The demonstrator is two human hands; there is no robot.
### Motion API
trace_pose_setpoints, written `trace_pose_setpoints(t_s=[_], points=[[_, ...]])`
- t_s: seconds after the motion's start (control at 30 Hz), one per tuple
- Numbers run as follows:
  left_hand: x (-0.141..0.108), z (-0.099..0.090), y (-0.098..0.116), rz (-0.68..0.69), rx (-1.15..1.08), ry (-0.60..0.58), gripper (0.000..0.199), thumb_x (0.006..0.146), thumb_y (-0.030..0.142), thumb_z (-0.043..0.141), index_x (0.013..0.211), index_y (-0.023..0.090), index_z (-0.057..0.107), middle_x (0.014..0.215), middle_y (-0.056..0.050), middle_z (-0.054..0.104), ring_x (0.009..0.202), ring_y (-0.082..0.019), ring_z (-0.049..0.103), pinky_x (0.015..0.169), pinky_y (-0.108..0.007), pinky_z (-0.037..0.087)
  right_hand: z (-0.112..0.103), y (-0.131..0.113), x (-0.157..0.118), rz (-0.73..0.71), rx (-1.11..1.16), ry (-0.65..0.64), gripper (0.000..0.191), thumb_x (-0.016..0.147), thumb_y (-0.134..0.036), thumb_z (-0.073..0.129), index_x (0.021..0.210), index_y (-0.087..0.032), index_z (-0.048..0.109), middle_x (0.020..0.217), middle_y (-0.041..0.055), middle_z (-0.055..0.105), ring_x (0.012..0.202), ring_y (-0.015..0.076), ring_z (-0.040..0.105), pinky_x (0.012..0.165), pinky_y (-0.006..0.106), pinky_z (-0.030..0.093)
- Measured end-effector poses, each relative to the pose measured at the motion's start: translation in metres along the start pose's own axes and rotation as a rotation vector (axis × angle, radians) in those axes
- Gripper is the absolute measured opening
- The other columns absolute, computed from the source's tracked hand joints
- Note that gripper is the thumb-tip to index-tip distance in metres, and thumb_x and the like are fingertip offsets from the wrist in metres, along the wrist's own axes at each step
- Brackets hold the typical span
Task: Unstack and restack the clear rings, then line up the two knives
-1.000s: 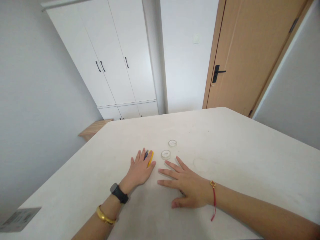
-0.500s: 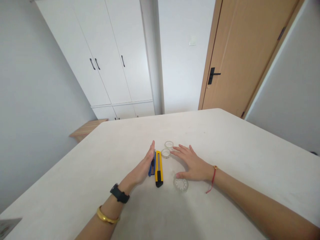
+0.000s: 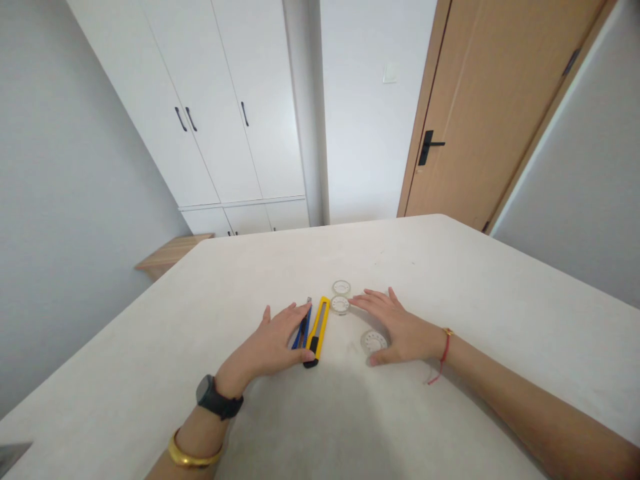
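Observation:
A yellow utility knife point(image 3: 321, 325) with a black end lies tilted on the white table. Just left of it is a blue cutter point(image 3: 302, 331), partly covered by my left hand point(image 3: 270, 341). That hand has its fingers apart, the thumb touching the yellow knife's black end and the fingertips at the blue cutter. My right hand point(image 3: 395, 327) is spread over the table. Its fingertips reach the middle clear tape roll point(image 3: 340, 305), and its thumb is at the nearer tape roll point(image 3: 373, 342). A third tape roll point(image 3: 341, 287) lies just beyond the middle one.
The white table point(image 3: 240, 273) spreads out around both hands. Behind it stand a white wardrobe point(image 3: 265, 153) and a wooden door point(image 3: 480, 113). A wooden surface point(image 3: 173, 253) sits beyond the table's left edge, and a grey object point(image 3: 14, 455) is at the lower left.
My left hand has turned and opened, its thumb now at the yellow knife, which is more tilted. The nearer tape roll and my right hand have shifted slightly right; the roll also lies farther away.

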State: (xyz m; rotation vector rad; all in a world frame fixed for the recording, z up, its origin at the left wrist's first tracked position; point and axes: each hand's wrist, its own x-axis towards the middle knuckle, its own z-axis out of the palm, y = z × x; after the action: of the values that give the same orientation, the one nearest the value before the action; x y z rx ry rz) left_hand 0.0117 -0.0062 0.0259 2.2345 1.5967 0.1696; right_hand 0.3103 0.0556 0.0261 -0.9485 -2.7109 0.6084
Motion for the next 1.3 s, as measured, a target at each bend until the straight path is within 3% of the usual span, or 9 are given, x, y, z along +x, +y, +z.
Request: trace_pose_setpoints(t_s=[0.1,0.2,0.33,0.5,0.7,0.83,0.97,1.07,1.3], points=[[-0.002,-0.008,-0.011,-0.023,-0.013,-0.009,0.078,0.082,0.058,0.054,0.150,0.034,0.023,0.156,-0.006,0.026,0.145,-0.033,0.017,0.111,-0.066,-0.002,-0.005,0.008,0.000,0.024,0.010,0.018,0.107,0.060,-0.068,0.073,0.148,-0.023,0.031,0.150,0.0182,0.037,0.140,0.0463,0.022,0.106,0.076,-0.002],[0.000,-0.010,-0.016,-0.095,-0.072,0.111,0.068,0.087,0.055,0.048,0.148,0.031,0.031,0.154,-0.007,0.032,0.144,-0.031,0.023,0.113,-0.063,0.000,-0.009,0.014,-0.001,0.053,0.050,0.091,0.102,0.061,-0.065,0.074,0.146,-0.022,0.037,0.146,0.0176,0.042,0.138,0.0424,0.029,0.110,0.071,0.006],[0.005,-0.012,-0.021,-0.102,-0.239,0.351,0.057,0.089,0.053,0.043,0.136,0.022,0.050,0.144,-0.008,0.049,0.134,-0.025,0.042,0.115,-0.047,0.024,-0.012,0.029,0.003,0.094,0.174,0.292,0.071,0.071,-0.053,0.072,0.132,-0.022,0.053,0.137,0.0132,0.052,0.128,0.0316,0.047,0.111,0.054,0.032],[0.012,-0.018,-0.036,-0.065,-0.498,0.560,0.045,0.086,0.052,0.049,0.113,0.019,0.062,0.119,-0.010,0.066,0.112,-0.024,0.060,0.103,-0.041,0.043,-0.015,0.047,0.030,0.182,0.371,0.466,0.041,0.076,-0.035,0.069,0.114,-0.021,0.064,0.123,0.0102,0.064,0.115,0.0255,0.058,0.101,0.048,0.045],[0.015,-0.011,-0.051,-0.144,-0.650,0.748,0.043,0.082,0.054,0.055,0.101,0.017,0.064,0.095,-0.009,0.072,0.088,-0.023,0.068,0.087,-0.039,0.051,-0.024,0.048,0.061,0.240,0.437,0.402,0.034,0.072,-0.021,0.072,0.106,-0.018,0.069,0.118,0.0102,0.068,0.108,0.0249,0.063,0.095,0.045,0.049],[0.011,-0.010,-0.053,-0.174,-0.671,0.784,0.043,0.080,0.054,0.057,0.099,0.016,0.064,0.089,-0.008,0.071,0.081,-0.022,0.067,0.081,-0.038,0.052,-0.022,0.046,0.056,0.183,0.445,0.318,0.036,0.069,-0.025,0.075,0.104,-0.019,0.070,0.114,0.0089,0.070,0.104,0.0247,0.064,0.090,0.042,0.051],[0.010,-0.009,-0.051,-0.162,-0.691,0.783,0.042,0.080,0.053,0.058,0.098,0.016,0.064,0.087,-0.008,0.071,0.079,-0.022,0.067,0.080,-0.037,0.052,-0.010,0.047,0.052,0.203,0.430,0.349,0.033,0.069,-0.026,0.073,0.101,-0.018,0.071,0.110,0.0083,0.071,0.100,0.0230,0.064,0.087,0.039,0.051],[0.010,-0.006,-0.049,-0.160,-0.680,0.770,0.040,0.082,0.052,0.056,0.098,0.016,0.064,0.087,-0.008,0.071,0.079,-0.021,0.067,0.080,-0.037,0.052,0.000,0.045,0.055,0.237,0.410,0.348,0.035,0.068,-0.029,0.075,0.101,-0.016,0.071,0.102,0.0078,0.070,0.086,0.0204,0.064,0.077,0.035,0.052],[0.007,0.000,-0.049,-0.172,-0.685,0.764,0.042,0.082,0.051,0.056,0.105,0.016,0.062,0.084,-0.006,0.071,0.080,-0.021,0.067,0.080,-0.036,0.052,0.008,0.022,0.053,0.072,0.322,0.286,0.047,0.060,-0.034,0.082,0.101,-0.017,0.068,0.097,0.0060,0.065,0.088,0.0201,0.059,0.073,0.031,0.049]])
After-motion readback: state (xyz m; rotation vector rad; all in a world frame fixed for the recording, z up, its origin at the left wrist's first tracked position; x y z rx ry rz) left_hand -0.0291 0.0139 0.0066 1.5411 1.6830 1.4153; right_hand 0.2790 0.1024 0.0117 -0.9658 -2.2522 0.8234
